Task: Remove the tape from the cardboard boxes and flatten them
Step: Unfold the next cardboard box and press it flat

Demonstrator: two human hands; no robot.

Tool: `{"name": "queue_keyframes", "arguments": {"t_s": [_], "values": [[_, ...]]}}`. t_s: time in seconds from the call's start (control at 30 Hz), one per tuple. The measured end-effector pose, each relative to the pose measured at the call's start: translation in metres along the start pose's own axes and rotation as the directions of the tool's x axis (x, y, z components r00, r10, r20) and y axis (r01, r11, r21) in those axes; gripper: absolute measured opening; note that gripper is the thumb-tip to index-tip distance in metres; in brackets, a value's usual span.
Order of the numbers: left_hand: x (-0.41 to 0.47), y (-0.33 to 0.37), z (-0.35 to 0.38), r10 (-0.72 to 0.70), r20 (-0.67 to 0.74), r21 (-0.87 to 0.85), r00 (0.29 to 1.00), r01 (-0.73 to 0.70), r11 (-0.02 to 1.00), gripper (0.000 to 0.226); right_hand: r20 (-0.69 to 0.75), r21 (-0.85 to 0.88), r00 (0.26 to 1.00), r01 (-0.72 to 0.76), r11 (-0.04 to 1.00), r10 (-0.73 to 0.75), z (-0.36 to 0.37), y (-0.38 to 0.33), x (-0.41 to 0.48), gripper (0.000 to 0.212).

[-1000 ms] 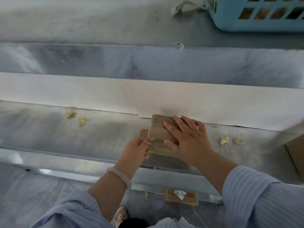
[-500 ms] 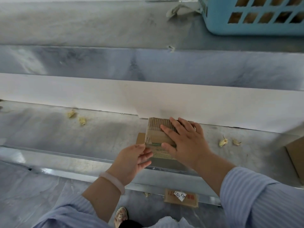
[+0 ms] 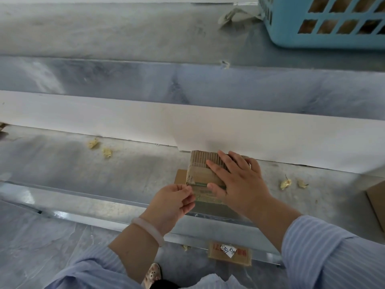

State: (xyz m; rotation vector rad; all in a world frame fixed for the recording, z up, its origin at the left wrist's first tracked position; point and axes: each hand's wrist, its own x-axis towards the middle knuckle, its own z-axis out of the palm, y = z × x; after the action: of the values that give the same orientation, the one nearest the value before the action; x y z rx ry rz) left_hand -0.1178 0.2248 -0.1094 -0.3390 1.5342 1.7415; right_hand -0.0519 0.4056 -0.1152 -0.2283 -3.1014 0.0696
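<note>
A long grey metal bench (image 3: pixel 104 167) runs across in front of the person. A long white board (image 3: pixel 187 122) lies along its back. One light blue plastic basket (image 3: pixel 312 38) with square holes sits far back on the right.

One small brown cardboard box (image 3: pixel 200 176) stands on the bench, close to the near edge, on top of one flat brown card piece (image 3: pixel 180 177). The right hand (image 3: pixel 243 184) lies flat on top of the box, with its fingers (image 3: pixel 218 170) spread out and pressing down. The left hand (image 3: pixel 173 203) is just beside the box on its left. Its thumb and first finger are curled and pinch the near left corner of the box, where shiny clear tape (image 3: pixel 203 192) lies. A white round bracelet (image 3: pixel 148 230) is on the left wrist.

One more brown card piece (image 3: pixel 377 205) pokes in at the right edge. One flat brown card with a white label (image 3: pixel 229 253) lies on the floor below the bench.

Four little yellow crumpled scraps lie on the bench: two on the left (image 3: pixel 93 143) (image 3: pixel 107 152) and two on the right (image 3: pixel 285 183) (image 3: pixel 302 183), all well apart from the box.
</note>
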Motion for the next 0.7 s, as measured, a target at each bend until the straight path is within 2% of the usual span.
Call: {"name": "queue_keyframes", "arguments": {"t_s": [0.1, 0.2, 0.3, 0.4, 0.47, 0.53, 0.57, 0.6, 0.63, 0.7], "values": [[-0.002, 0.006, -0.002, -0.073, 0.05, -0.147, 0.996, 0.079, 0.986, 0.011, -0.005, 0.0, 1.0, -0.005, 1.0, 0.005, 0.0, 0.0, -0.001, 0.066], [-0.002, 0.017, -0.009, -0.076, 0.096, -0.218, 0.993, 0.095, 0.971, 0.01, -0.004, 0.0, 1.0, -0.007, 1.0, 0.007, 0.0, -0.001, -0.001, 0.065], [0.001, 0.022, -0.008, 0.04, 0.055, -0.079, 0.998, -0.036, 0.996, 0.01, 0.001, 0.005, 1.0, -0.004, 1.0, 0.004, 0.0, -0.001, 0.001, 0.067], [0.01, 0.019, -0.005, 0.246, -0.049, 0.141, 0.968, -0.237, 0.961, 0.022, -0.007, 0.001, 1.0, -0.003, 1.0, 0.003, 0.001, 0.0, 0.0, 0.067], [0.017, 0.017, -0.005, 0.407, -0.073, 0.385, 0.91, -0.351, 0.853, 0.02, -0.006, 0.001, 1.0, -0.004, 1.0, 0.004, 0.001, 0.0, 0.0, 0.067], [0.021, 0.019, -0.006, 0.565, -0.039, 0.649, 0.824, -0.409, 0.641, 0.019, 0.0, -0.004, 1.0, -0.001, 1.0, 0.001, 0.001, 0.0, 0.0, 0.068], [0.021, 0.022, -0.007, 0.63, -0.008, 0.723, 0.776, -0.431, 0.54, 0.02, -0.002, -0.004, 1.0, -0.001, 1.0, 0.001, 0.001, 0.0, 0.0, 0.067], [0.02, 0.025, -0.01, 0.669, 0.028, 0.755, 0.742, -0.455, 0.472, 0.021, -0.003, -0.004, 1.0, -0.001, 1.0, 0.001, 0.001, 0.0, 0.001, 0.066], [0.019, 0.028, -0.012, 0.68, 0.068, 0.753, 0.73, -0.485, 0.446, 0.022, -0.001, -0.005, 1.0, -0.001, 1.0, 0.001, 0.001, 0.0, 0.001, 0.066], [0.018, 0.035, -0.017, 0.634, 0.172, 0.731, 0.754, -0.529, 0.43, 0.027, 0.003, -0.003, 1.0, -0.004, 1.0, 0.004, 0.001, 0.0, 0.001, 0.065]]}}
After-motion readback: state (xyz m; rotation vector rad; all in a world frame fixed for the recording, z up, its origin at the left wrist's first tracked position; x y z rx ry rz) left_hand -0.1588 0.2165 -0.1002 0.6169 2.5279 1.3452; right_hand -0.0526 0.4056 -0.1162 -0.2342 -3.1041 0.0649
